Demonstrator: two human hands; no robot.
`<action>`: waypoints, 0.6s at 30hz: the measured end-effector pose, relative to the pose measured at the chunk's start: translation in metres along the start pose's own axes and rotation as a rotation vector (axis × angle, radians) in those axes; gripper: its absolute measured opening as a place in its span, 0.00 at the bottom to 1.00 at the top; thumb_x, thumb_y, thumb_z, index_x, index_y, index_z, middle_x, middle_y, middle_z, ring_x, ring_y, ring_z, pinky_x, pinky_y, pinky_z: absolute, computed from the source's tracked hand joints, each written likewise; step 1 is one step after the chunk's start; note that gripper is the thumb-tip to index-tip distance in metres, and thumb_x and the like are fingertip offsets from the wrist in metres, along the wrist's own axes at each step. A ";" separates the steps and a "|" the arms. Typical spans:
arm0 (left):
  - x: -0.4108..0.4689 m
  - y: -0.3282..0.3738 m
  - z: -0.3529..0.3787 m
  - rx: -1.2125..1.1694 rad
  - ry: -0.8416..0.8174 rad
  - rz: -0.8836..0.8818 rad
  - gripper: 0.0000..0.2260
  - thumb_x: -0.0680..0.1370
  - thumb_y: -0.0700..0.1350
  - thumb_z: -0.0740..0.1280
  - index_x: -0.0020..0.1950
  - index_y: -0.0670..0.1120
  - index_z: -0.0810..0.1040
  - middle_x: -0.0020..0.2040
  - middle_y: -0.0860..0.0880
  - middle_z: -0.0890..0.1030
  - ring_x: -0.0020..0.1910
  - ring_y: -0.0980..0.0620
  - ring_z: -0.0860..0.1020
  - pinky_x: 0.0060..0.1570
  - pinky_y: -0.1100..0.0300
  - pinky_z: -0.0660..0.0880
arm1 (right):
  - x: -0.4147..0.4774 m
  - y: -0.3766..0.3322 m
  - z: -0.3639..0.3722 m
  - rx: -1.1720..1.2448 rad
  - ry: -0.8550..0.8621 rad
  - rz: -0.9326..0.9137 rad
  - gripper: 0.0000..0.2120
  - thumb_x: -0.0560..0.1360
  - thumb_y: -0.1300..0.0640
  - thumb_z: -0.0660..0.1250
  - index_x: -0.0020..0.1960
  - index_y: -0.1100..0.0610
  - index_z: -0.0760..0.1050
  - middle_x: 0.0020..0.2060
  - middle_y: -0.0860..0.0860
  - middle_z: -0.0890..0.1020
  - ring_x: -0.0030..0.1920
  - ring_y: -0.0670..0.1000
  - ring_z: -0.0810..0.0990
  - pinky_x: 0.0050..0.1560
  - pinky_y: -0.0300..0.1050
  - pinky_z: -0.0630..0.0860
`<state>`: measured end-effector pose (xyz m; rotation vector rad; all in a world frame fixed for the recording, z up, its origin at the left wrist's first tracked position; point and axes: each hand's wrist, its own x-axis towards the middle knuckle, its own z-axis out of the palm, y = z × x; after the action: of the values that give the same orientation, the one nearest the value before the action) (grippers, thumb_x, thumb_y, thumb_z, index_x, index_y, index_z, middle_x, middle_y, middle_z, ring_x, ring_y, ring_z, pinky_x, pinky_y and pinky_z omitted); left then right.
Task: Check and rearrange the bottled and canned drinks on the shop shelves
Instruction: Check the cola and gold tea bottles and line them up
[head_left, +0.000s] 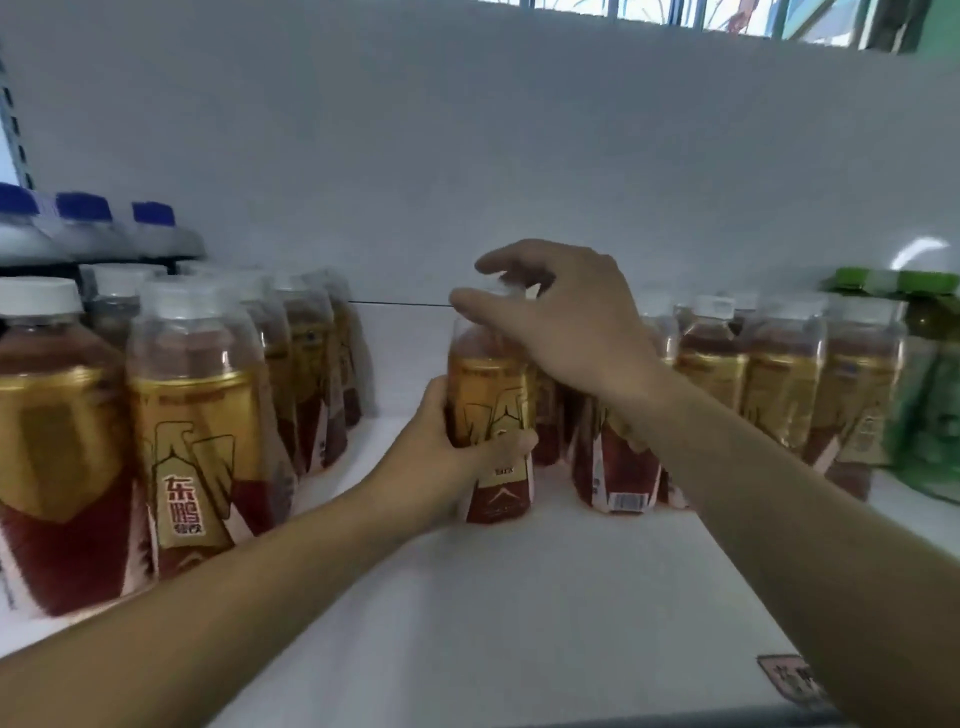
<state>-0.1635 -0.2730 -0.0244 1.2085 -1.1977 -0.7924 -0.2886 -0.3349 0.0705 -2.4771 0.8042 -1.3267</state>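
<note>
A gold-and-red labelled drink bottle stands upright on the white shelf, in the gap between two groups of like bottles. My left hand grips its body from the left, fingers curled round the front. My right hand is over its top, thumb and fingers curled around the cap, which is mostly hidden. A row of the same bottles stands at the left, and another group stands at the right behind my right forearm.
Blue-capped bottles sit at the far left behind the gold ones. Green bottles stand at the far right. The white back panel closes the shelf. A price tag is on the shelf's front edge.
</note>
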 end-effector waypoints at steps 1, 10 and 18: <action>-0.001 -0.002 -0.001 -0.047 0.022 0.006 0.30 0.65 0.46 0.79 0.64 0.54 0.71 0.56 0.51 0.84 0.51 0.54 0.84 0.49 0.56 0.82 | -0.001 0.003 0.005 0.047 0.014 -0.003 0.20 0.74 0.37 0.70 0.62 0.44 0.80 0.56 0.40 0.82 0.54 0.39 0.78 0.59 0.42 0.76; -0.007 -0.003 -0.015 -0.067 -0.161 0.024 0.25 0.71 0.43 0.69 0.68 0.45 0.74 0.59 0.44 0.83 0.57 0.45 0.82 0.54 0.57 0.81 | -0.023 0.018 0.024 0.672 -0.233 0.184 0.24 0.73 0.38 0.71 0.65 0.48 0.75 0.52 0.46 0.86 0.52 0.45 0.85 0.56 0.49 0.81; -0.016 -0.007 -0.002 0.060 -0.031 0.057 0.35 0.65 0.43 0.80 0.66 0.51 0.67 0.52 0.54 0.83 0.45 0.65 0.83 0.38 0.72 0.77 | -0.026 0.010 0.030 0.620 -0.085 0.232 0.21 0.74 0.37 0.72 0.55 0.53 0.76 0.52 0.50 0.85 0.51 0.47 0.84 0.57 0.44 0.81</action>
<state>-0.1642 -0.2585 -0.0349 1.2097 -1.2836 -0.7394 -0.2795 -0.3302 0.0311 -1.8787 0.5322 -1.1568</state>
